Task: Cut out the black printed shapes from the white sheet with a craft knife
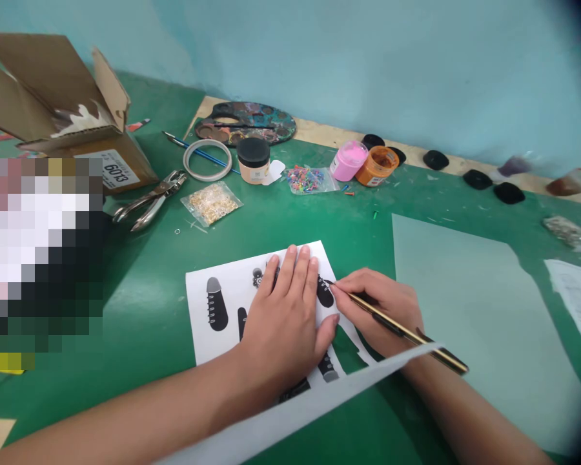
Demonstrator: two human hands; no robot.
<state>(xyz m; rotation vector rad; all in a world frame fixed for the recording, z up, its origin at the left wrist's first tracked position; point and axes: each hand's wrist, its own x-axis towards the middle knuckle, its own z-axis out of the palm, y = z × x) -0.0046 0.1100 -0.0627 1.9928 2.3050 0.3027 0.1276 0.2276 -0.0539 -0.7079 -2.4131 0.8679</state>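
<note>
A white sheet of paper (201,349) printed with black shoe-like shapes, such as the one (217,310) at its left, lies on the green table. My left hand (288,316) rests flat on the sheet, fingers stretched out, covering part of the print. Between the fingers of my right hand (380,303) is a slim gold and black pen (407,332). Its tip touches or hovers just over a black shape (325,294) near the sheet's right edge; which of the two I cannot tell. A pale sheet edge (295,407) rises in front of my forearms.
A pale translucent sheet (465,310) lies at the right. Behind are hole-punch pliers (152,200), a bag of gold rings (213,203), a tape roll (188,161), a black-lidded jar (254,161), pink (348,161) and orange (377,166) paint jars, a palette (283,126) and a cardboard box (140,161).
</note>
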